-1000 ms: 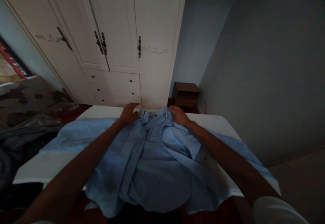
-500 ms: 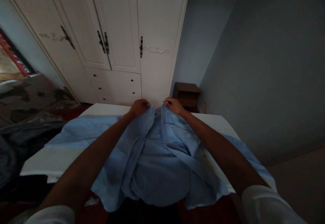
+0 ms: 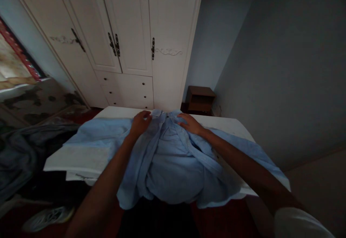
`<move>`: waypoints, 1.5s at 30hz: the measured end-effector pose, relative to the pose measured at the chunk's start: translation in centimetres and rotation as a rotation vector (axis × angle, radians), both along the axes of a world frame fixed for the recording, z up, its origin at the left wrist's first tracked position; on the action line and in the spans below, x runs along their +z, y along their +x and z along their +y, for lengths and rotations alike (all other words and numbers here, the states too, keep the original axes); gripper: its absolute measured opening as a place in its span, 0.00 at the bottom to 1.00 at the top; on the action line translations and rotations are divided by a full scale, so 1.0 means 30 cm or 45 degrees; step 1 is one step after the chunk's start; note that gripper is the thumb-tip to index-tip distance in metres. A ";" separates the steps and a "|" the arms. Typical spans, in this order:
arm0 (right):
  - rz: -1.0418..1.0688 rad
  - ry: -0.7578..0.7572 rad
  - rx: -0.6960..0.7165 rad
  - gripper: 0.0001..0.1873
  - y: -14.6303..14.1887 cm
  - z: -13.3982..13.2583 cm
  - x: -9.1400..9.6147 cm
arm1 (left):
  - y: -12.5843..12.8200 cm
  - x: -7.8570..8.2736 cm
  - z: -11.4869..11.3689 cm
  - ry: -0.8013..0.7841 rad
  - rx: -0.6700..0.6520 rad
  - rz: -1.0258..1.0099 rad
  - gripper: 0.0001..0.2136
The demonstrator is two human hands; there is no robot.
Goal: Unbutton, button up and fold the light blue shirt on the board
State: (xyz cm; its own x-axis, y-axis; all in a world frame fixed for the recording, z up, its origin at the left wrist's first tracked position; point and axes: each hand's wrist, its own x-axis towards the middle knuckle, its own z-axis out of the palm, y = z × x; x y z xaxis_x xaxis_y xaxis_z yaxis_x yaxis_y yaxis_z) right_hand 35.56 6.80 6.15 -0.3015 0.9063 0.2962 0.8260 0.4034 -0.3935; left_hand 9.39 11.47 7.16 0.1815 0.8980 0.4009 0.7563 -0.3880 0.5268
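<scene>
A light blue button-up shirt [image 3: 175, 166] lies spread over a white table [image 3: 81, 160], its front parted and its collar at the far edge. Both sleeves stretch out sideways, and the hem hangs over the near edge. My left hand [image 3: 140, 123] rests on the shirt just left of the collar, fingers loosely apart. On the other side, my right hand [image 3: 190, 123] lies over the right shoulder area near the collar, its thumb and fingers spread. Neither hand pinches the cloth.
A white wardrobe [image 3: 129, 25] with drawers stands behind the table. A small brown nightstand [image 3: 201, 98] sits in the corner by the grey wall [image 3: 283, 68]. Dark clothing [image 3: 24, 158] is piled at left, with a shoe [image 3: 50, 218] on the red floor below.
Both hands have let go of the collar edges they held up and moved slightly apart. The collar now lies down on the table's far edge. The view has shifted slightly.
</scene>
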 end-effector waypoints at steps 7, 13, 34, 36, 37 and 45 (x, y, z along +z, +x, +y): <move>0.293 0.114 -0.042 0.14 0.130 -0.387 -0.005 | -0.206 -0.063 -0.554 0.010 0.227 -0.509 0.14; 0.362 -0.006 -0.359 0.16 0.183 -0.786 -0.041 | -0.270 -0.306 -0.900 -0.247 0.284 -0.685 0.14; 0.381 -0.269 -0.749 0.29 0.259 -0.966 -0.179 | -0.169 -0.577 -0.885 -0.466 0.163 -0.753 0.19; 0.394 -0.380 -0.699 0.24 0.247 -0.962 -0.156 | -0.175 -0.562 -0.879 -0.423 0.199 -0.711 0.13; 0.407 -0.412 -0.679 0.22 0.239 -0.963 -0.141 | -0.180 -0.552 -0.880 -0.401 0.210 -0.693 0.13; 0.670 -0.170 -0.590 0.18 0.053 -0.984 -0.052 | -0.153 -0.368 -0.983 -0.052 0.320 -0.581 0.09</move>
